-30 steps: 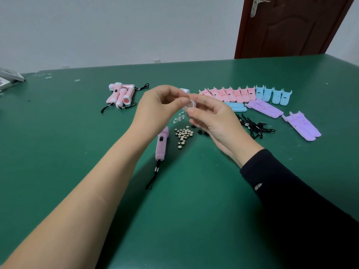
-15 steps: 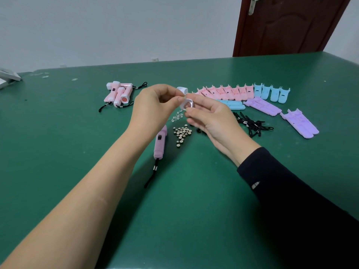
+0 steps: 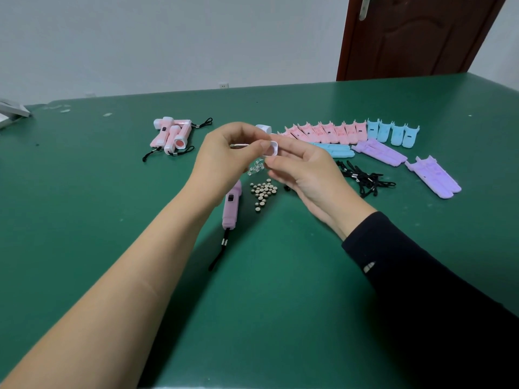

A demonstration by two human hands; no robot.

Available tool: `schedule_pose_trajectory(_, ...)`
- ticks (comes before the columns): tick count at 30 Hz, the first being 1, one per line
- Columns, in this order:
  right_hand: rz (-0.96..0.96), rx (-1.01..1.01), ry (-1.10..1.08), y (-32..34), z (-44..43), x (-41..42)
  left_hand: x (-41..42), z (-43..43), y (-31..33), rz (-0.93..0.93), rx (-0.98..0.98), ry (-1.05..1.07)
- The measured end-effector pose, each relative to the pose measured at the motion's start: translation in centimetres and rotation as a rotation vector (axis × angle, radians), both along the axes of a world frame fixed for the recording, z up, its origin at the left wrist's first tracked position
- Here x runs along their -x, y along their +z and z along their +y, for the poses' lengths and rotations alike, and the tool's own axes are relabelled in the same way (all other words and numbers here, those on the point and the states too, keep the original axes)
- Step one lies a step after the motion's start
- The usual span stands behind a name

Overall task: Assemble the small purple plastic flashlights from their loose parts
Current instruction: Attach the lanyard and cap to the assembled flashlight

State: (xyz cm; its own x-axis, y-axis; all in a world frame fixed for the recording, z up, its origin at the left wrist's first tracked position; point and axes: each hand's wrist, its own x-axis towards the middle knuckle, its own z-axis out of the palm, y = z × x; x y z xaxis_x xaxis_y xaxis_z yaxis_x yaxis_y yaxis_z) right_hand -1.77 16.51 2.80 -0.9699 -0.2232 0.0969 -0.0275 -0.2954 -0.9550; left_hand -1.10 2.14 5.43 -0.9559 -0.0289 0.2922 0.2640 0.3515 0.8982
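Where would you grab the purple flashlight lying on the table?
Probably pinch the purple flashlight across its two long sides, near the switch, coming from above. It lies flat and points away from you, with its strap trailing toward you.

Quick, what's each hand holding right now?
Left hand: pinching a thin silvery piece.
Right hand: holding the small white cap.

The table (image 3: 280, 304) has a matt green top, smooth with faint scuffs. The purple flashlight (image 3: 232, 204) and the pink shells (image 3: 323, 131), blue shells (image 3: 393, 133) and purple shells (image 3: 434, 178) at the far right are satin moulded plastic. The white cap (image 3: 271, 148) is glossier plastic. The button cells (image 3: 263, 190) and the thin metal strip (image 3: 238, 145) are dull bright metal. The black cords (image 3: 362, 179) look like woven cloth. The door (image 3: 415, 37) is varnished wood.
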Motion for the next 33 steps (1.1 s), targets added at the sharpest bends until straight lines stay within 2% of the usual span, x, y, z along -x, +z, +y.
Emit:
schedule_pose_trajectory(6,0.015,-0.003,-0.021,0.2,-0.2,-0.3,0.3,-0.2,-0.3,-0.083,-0.128,-0.032)
schedule_pose_trajectory(24,0.069,-0.067,-0.101,-0.1,-0.5,0.0,-0.2,0.7,-0.2,-0.241,-0.332,-0.031)
schedule_pose_trajectory(33,0.06,-0.036,-0.152,-0.5,-0.8,0.0,-0.2,1.2,-0.1,-0.285,-0.545,-0.078)
